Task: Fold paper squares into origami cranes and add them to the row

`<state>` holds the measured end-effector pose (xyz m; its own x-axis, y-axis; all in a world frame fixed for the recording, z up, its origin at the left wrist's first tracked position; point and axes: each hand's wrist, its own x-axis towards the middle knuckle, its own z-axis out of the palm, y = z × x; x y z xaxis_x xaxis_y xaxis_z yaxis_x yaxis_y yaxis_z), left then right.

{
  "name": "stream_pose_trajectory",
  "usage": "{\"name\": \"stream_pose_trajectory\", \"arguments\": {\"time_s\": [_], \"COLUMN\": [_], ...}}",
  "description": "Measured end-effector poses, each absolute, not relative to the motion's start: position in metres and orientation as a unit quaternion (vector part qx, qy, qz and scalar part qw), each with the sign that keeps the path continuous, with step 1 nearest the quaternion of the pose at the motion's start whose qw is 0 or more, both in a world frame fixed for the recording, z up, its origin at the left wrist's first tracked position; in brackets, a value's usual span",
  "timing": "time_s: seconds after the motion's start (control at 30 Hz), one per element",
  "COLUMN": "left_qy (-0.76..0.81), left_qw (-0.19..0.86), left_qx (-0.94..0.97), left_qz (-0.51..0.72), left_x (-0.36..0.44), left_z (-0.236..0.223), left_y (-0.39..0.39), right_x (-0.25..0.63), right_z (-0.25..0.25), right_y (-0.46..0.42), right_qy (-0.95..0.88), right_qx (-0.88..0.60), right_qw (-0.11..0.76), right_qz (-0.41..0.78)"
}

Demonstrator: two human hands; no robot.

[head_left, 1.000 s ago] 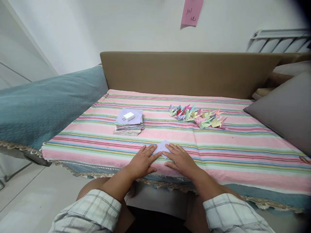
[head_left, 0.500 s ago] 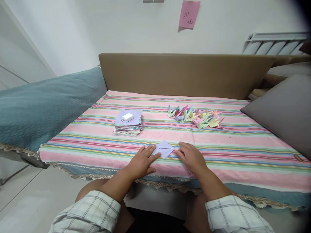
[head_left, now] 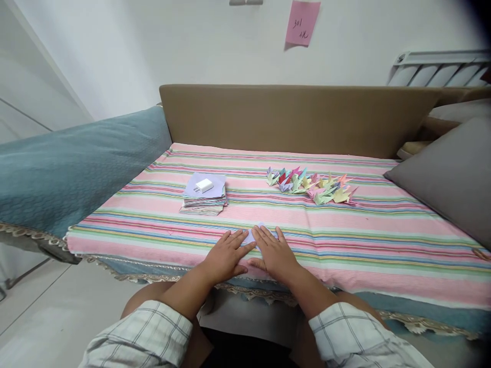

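A small folded sheet of lavender paper lies on the striped cloth in front of me, mostly covered by my hands. My left hand rests flat at its left side, fingers spread, with the fingertips on the paper's edge. Over the right part of the paper lies my right hand, palm down with fingers stretched out. Neither hand grips anything. Only the paper's left portion and a bit of its top corner show between the fingers.
Left of centre stands a stack of square paper with a white charger plug on top. Several colourful folded paper cranes sit at the back right. A grey cushion leans at the right; a brown backrest runs behind.
My right hand has moved left from the paper's right tip and now lies flat over it. My left hand stays nearly in place. The view has shifted slightly.
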<state>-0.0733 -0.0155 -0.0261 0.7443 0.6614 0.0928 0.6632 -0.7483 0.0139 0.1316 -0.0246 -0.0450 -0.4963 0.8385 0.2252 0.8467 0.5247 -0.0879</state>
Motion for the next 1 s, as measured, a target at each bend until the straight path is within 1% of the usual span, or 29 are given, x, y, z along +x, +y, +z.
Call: {"name": "stream_pose_trajectory", "arguments": {"time_s": [0.4,0.77,0.87,0.93,1.0], "left_qy": [-0.379,-0.448,-0.483,-0.503,-0.481], "left_qw": [0.004,-0.049,-0.041,-0.006,0.044], "left_qx": [-0.925,-0.892,-0.87,-0.85,-0.847], "left_qz": [-0.026,-0.043,-0.09,-0.157,-0.223], "left_x": [-0.085,-0.102,-0.102,-0.097,-0.086], "left_z": [-0.02,-0.002,0.003,0.005,0.005], "left_y": [-0.016,-0.013,-0.007,-0.005,-0.005], "right_x": [0.149,0.155,0.154,0.154,0.154], "right_z": [-0.033,-0.034,-0.034,-0.034,-0.035], "right_y": [-0.036,-0.036,-0.036,-0.036,-0.036], "right_qy": [-0.815,-0.801,-0.8,-0.801,-0.802], "right_qx": [-0.576,-0.596,-0.597,-0.595,-0.594], "right_qw": [0.061,0.039,0.038,0.04,0.046], "right_qz": [0.023,0.047,0.049,0.048,0.043]}}
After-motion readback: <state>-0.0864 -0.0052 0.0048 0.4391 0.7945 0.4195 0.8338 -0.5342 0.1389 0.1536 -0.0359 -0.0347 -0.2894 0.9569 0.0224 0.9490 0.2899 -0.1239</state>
